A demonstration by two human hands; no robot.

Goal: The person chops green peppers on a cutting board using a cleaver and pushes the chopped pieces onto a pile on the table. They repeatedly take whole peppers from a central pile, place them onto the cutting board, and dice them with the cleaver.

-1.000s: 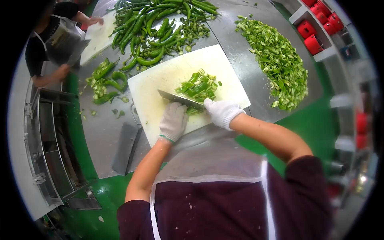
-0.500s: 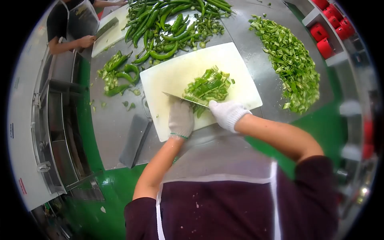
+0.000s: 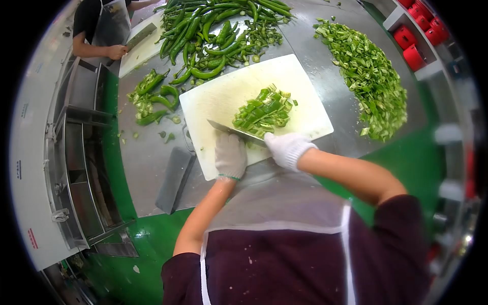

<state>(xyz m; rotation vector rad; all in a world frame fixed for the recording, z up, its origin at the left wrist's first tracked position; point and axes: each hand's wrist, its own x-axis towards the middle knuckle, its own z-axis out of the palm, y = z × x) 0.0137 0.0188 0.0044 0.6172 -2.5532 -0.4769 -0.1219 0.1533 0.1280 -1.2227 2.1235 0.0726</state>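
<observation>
In a white glove, my right hand (image 3: 288, 149) grips the handle of a kitchen knife (image 3: 236, 132), whose blade points left across the white cutting board (image 3: 203, 107). Just beyond the blade lies a heap of chopped green peppers (image 3: 264, 109). My left hand (image 3: 230, 155), gloved too, rests on the board at the near side of the blade. Its fingertips are at the blade and partly hidden, so what they hold, if anything, does not show.
Whole green peppers (image 3: 203, 30) are piled at the back. Chopped peppers (image 3: 371, 81) spread along the right. A grey rectangular block (image 3: 174, 179) lies left of the board. At far left, a co-worker's hand (image 3: 117, 52) holds a knife over another board (image 3: 133, 62).
The knife has shifted slightly toward me, and a few pieces at its near side are no longer visible. Both hands stay nearly in place. The co-worker's hand has moved a little.
</observation>
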